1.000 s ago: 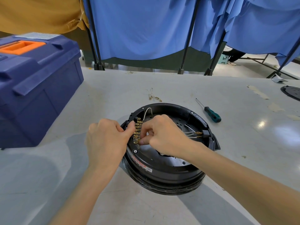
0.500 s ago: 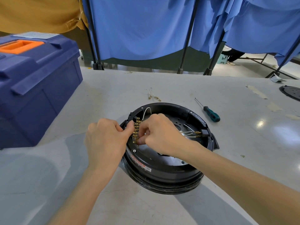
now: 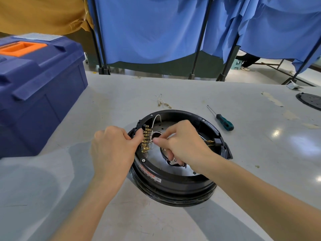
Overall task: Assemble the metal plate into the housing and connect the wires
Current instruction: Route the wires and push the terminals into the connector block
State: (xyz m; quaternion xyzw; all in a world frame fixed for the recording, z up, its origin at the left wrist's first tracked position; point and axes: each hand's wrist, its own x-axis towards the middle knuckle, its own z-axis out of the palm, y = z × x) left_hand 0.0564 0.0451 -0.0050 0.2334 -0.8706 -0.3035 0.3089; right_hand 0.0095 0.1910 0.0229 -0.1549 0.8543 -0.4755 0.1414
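Grey table (image 3: 121, 94) with housing (image 3: 173, 190), screwdriver (image 3: 224, 123), toolbox (image 3: 40, 87)

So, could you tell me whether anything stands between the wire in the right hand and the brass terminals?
Nothing visible does. The right hand pinches a white wire right beside the brass terminal row. The left hand grips the housing at its rim, on the row's outer side, out of the path.

Glossy black housing (image 3: 173, 188), red-and-white label (image 3: 150, 174) on its side. Silver-grey metal plate (image 3: 156, 165) dotted with small dark holes, brass-gold terminals (image 3: 145, 138), white wires (image 3: 157, 118). Teal-and-black screwdriver handle (image 3: 225, 124). Navy toolbox (image 3: 43, 87) with orange inset. Pale grey table (image 3: 121, 94), blue curtains (image 3: 147, 28), mustard cloth (image 3: 41, 13).
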